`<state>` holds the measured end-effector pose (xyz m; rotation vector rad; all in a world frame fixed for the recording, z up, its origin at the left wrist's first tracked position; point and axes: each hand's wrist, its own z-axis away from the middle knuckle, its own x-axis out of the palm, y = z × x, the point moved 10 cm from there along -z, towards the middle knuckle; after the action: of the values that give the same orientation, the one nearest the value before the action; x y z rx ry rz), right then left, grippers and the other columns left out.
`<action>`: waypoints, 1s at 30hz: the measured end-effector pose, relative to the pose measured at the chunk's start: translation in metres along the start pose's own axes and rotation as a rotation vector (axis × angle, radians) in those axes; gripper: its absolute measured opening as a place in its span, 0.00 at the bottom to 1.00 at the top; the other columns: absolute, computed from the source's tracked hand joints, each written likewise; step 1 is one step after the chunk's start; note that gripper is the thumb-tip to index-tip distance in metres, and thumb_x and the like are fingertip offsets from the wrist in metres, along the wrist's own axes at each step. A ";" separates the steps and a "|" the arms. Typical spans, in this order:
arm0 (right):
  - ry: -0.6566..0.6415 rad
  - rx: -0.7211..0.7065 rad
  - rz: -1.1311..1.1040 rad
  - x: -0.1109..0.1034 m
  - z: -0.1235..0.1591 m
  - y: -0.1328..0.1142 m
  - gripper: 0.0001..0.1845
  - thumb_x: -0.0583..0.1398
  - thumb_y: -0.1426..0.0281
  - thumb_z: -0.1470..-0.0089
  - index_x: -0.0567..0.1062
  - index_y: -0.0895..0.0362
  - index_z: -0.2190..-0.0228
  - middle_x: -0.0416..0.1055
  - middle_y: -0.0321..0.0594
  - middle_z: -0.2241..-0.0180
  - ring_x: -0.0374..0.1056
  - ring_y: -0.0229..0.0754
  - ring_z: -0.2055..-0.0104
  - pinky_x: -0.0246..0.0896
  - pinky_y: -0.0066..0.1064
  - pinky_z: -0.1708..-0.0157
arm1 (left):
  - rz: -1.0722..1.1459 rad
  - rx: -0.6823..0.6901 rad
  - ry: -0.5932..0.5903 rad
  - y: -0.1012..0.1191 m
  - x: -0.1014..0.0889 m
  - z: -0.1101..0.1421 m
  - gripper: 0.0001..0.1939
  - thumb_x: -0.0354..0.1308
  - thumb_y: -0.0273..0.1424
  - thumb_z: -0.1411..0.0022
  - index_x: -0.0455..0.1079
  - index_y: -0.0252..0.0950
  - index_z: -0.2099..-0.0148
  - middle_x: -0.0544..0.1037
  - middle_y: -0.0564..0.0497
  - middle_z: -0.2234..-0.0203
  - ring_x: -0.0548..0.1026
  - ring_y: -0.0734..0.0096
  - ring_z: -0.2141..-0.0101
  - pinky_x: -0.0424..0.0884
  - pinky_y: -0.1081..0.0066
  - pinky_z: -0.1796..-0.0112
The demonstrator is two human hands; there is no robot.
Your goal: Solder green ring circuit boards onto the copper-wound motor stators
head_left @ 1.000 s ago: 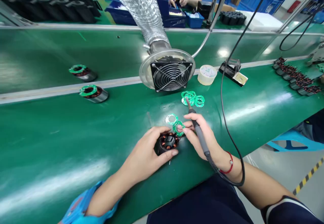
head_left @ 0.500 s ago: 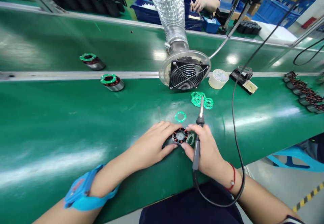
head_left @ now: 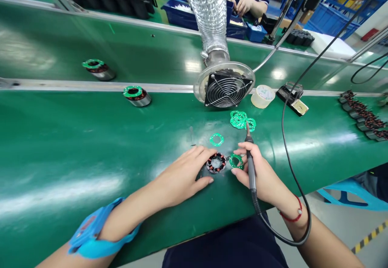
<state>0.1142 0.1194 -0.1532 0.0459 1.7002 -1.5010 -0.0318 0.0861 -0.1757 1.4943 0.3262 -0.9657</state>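
My left hand (head_left: 189, 171) lies around the left side of a motor stator (head_left: 216, 163) with copper windings. Its index fingertip touches the stator's upper edge, and the thumb is spread apart below. A soldering iron (head_left: 251, 171) is gripped in my right hand (head_left: 260, 175), tip pointing away from me. At that hand's fingertips, just right of the stator, is a green ring-shaped circuit board (head_left: 236, 161); a short dark wire seems to run between the two. Another green ring board (head_left: 216, 140) lies flat beyond the stator.
A pile of green ring boards (head_left: 239, 119) lies under the fume fan (head_left: 228, 91). Behind are a tape roll (head_left: 263, 96) and an iron stand (head_left: 292, 97). Two stators with boards (head_left: 138, 96) stand left; more stators (head_left: 363, 116) line the right. A co-worker's hands (head_left: 244, 6) show opposite.
My right hand has moved right, away from the stator, with the soldering iron. The green board at its fingers has tipped from edge-on to face up. My left thumb has come slightly off the stator.
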 end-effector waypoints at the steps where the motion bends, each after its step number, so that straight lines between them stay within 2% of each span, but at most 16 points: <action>1: -0.001 -0.021 -0.005 -0.002 -0.002 -0.004 0.31 0.60 0.68 0.43 0.52 0.46 0.43 0.67 0.38 0.48 0.69 0.36 0.63 0.68 0.40 0.55 | 0.012 0.008 -0.013 -0.001 0.000 0.002 0.26 0.57 0.33 0.38 0.57 0.41 0.38 0.66 0.50 0.47 0.64 0.61 0.45 0.62 0.59 0.45; 4: 0.036 -0.119 0.047 -0.007 -0.010 -0.022 0.29 0.60 0.71 0.43 0.55 0.50 0.44 0.69 0.41 0.49 0.69 0.42 0.52 0.66 0.41 0.51 | 0.057 0.027 -0.044 -0.003 -0.003 0.005 0.25 0.51 0.30 0.37 0.56 0.43 0.37 0.66 0.51 0.47 0.66 0.65 0.47 0.64 0.62 0.46; 6: 0.100 -0.209 0.162 -0.007 -0.014 -0.038 0.29 0.61 0.74 0.44 0.57 0.53 0.44 0.69 0.44 0.50 0.67 0.45 0.50 0.65 0.42 0.51 | 0.091 0.025 -0.042 -0.005 -0.007 0.004 0.25 0.48 0.28 0.38 0.59 0.42 0.38 0.69 0.51 0.50 0.69 0.67 0.51 0.66 0.63 0.49; 10: 0.211 -0.371 0.504 0.007 -0.015 -0.068 0.26 0.58 0.78 0.43 0.61 0.60 0.44 0.69 0.48 0.58 0.62 0.48 0.59 0.66 0.42 0.61 | 0.195 0.055 0.007 -0.007 -0.014 -0.004 0.20 0.47 0.28 0.38 0.66 0.37 0.45 0.73 0.49 0.56 0.71 0.69 0.58 0.70 0.66 0.55; 14: 0.290 -0.465 0.685 0.022 -0.012 -0.084 0.19 0.50 0.78 0.38 0.65 0.64 0.46 0.67 0.49 0.63 0.57 0.48 0.64 0.63 0.41 0.67 | 0.083 0.115 0.176 -0.007 -0.017 -0.010 0.15 0.51 0.31 0.35 0.65 0.34 0.47 0.73 0.46 0.53 0.72 0.62 0.54 0.69 0.61 0.53; 17: 0.317 -0.453 0.622 0.024 -0.012 -0.081 0.18 0.51 0.77 0.37 0.66 0.63 0.47 0.68 0.49 0.62 0.58 0.48 0.63 0.62 0.40 0.67 | 0.007 0.136 0.261 -0.005 -0.013 -0.010 0.10 0.52 0.32 0.34 0.66 0.33 0.53 0.75 0.46 0.59 0.73 0.61 0.57 0.70 0.61 0.56; 21: 0.370 -0.367 0.366 0.019 -0.011 -0.060 0.21 0.57 0.75 0.41 0.63 0.59 0.47 0.69 0.46 0.56 0.61 0.47 0.59 0.64 0.41 0.60 | -0.039 0.147 0.349 -0.002 -0.014 -0.008 0.07 0.56 0.32 0.36 0.66 0.34 0.58 0.73 0.49 0.66 0.73 0.64 0.64 0.70 0.63 0.63; 25: 0.444 -0.345 0.224 0.013 -0.003 -0.047 0.25 0.61 0.71 0.43 0.61 0.58 0.46 0.70 0.45 0.55 0.63 0.47 0.55 0.64 0.41 0.55 | 0.017 0.178 0.375 0.008 -0.018 -0.003 0.13 0.55 0.28 0.35 0.62 0.36 0.48 0.71 0.48 0.58 0.71 0.66 0.58 0.71 0.65 0.58; 27: 0.429 -0.353 0.207 0.013 0.001 -0.045 0.26 0.62 0.69 0.43 0.61 0.58 0.46 0.70 0.46 0.54 0.63 0.48 0.55 0.64 0.42 0.56 | 0.059 0.196 0.365 0.014 -0.019 -0.002 0.17 0.51 0.26 0.34 0.58 0.38 0.44 0.69 0.47 0.53 0.70 0.69 0.54 0.70 0.67 0.54; 30: 0.376 -0.366 0.185 0.015 0.005 -0.040 0.25 0.57 0.74 0.42 0.60 0.57 0.44 0.70 0.46 0.51 0.64 0.47 0.55 0.63 0.41 0.57 | 0.025 0.215 0.414 0.025 -0.018 -0.002 0.17 0.53 0.29 0.32 0.56 0.38 0.43 0.68 0.46 0.52 0.68 0.69 0.52 0.70 0.67 0.52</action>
<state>0.0860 0.0969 -0.1295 0.2990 2.1832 -1.0730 -0.0245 0.0894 -0.1461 1.8925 0.5111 -0.6809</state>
